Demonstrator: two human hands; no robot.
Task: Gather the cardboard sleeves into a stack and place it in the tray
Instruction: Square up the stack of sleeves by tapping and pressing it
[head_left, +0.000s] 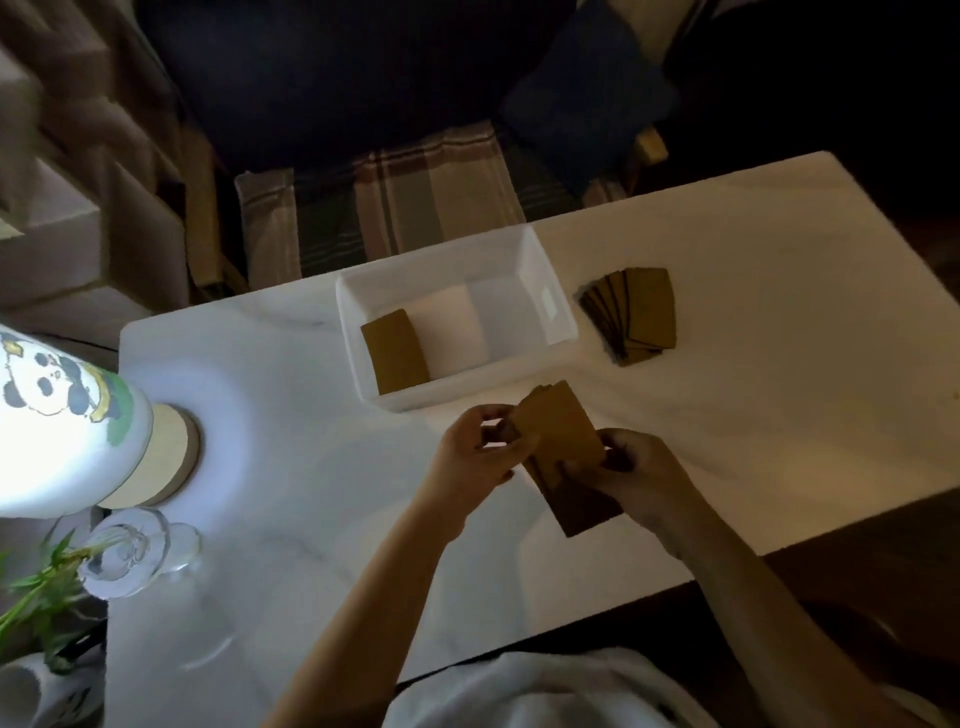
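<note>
A stack of brown cardboard sleeves (563, 434) is held above the white table, just in front of the white tray (556, 299). My left hand (475, 462) grips the stack's left edge. My right hand (641, 480) grips its right side, and a lower sleeve (587, 506) sticks out beneath toward me. Inside the tray, against its left wall, lies one pile of sleeves (395, 351). To the right of the tray, a fanned-out group of sleeves (636, 314) rests on the table.
A lit lamp with a panda picture (62, 421) stands at the table's left. A glass vase with green stems (137, 553) sits in front of it. A chair with a striped cushion (405, 208) stands beyond the table's far edge.
</note>
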